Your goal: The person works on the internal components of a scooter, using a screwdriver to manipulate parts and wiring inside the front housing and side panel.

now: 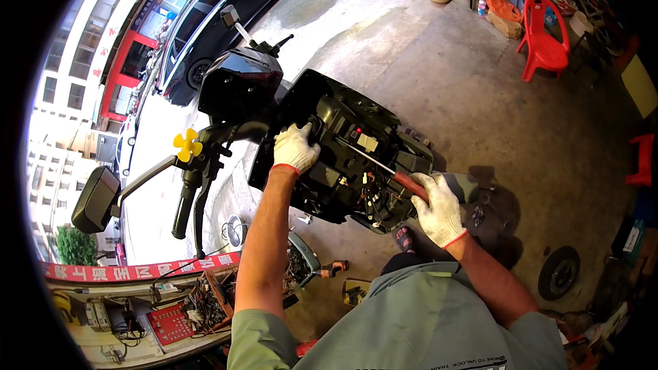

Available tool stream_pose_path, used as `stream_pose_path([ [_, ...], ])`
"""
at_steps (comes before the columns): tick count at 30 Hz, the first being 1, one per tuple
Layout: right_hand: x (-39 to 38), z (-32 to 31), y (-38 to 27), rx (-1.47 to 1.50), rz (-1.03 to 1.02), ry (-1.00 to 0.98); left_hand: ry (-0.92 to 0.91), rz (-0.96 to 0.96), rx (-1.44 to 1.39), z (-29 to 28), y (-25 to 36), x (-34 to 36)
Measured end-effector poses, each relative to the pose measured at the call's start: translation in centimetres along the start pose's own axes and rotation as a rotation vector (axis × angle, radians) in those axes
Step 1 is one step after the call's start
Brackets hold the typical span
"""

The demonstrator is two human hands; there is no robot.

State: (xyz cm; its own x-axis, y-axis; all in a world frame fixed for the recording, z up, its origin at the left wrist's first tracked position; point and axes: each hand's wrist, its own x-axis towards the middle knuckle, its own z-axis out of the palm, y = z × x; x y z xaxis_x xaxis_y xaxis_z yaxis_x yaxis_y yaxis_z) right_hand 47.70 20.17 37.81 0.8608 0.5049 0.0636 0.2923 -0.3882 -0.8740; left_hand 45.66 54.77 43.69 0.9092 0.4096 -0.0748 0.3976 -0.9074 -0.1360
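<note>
While wiring (372,197) lies exposed, scooter (325,192): opened at frame centre; reassembly apparently outstanding.
Right hand (439,210): fingers wrapped around red-handled screwdriver (408,183).
Left hand (296,149): finger closure cannot be told.

An opened scooter (332,154), screwdriver (408,183) and loose wheel (558,273) show a workshop.

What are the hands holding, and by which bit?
The right hand holds a screwdriver by its red handle; whether the left hand grips anything can't be told.
</note>
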Motion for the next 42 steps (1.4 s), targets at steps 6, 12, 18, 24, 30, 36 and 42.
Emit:
stream_pose_path([
  [6, 0.4, -0.7, -0.1, 0.003, -0.007, -0.023, -0.134, -0.019, 0.099, -1.2, 0.9, 0.3],
  [12, 0.4, -1.1, -0.3, -0.071, -0.147, 0.012, 0.123, 0.08, -0.011, 2.1, -1.3, -0.7],
  [18, 0.1, -0.1, 0.1, -0.112, -0.118, 0.013, 0.191, -0.011, -0.193, 4.1, -1.3, -1.4],
  [24, 0.6, 1.4, 1.9, 0.787, 0.506, -0.108, 0.135, -0.022, -0.128, 2.5, 0.0, -0.5],
  [30, 0.8, 0.6, 2.6, 0.283, -0.041, 0.032, 0.118, 0.017, -0.086, 2.7, -0.7, -0.8],
  [36, 0.6, -0.8, -0.1, -0.131, -0.099, -0.09, 0.036, -0.049, -0.057, 2.4, -0.5, -1.0],
  [42, 2.2, -0.4, 1.2, 0.898, 0.694, -0.202, 0.044, -0.055, -0.06, 1.8, 0.1, -0.7],
])
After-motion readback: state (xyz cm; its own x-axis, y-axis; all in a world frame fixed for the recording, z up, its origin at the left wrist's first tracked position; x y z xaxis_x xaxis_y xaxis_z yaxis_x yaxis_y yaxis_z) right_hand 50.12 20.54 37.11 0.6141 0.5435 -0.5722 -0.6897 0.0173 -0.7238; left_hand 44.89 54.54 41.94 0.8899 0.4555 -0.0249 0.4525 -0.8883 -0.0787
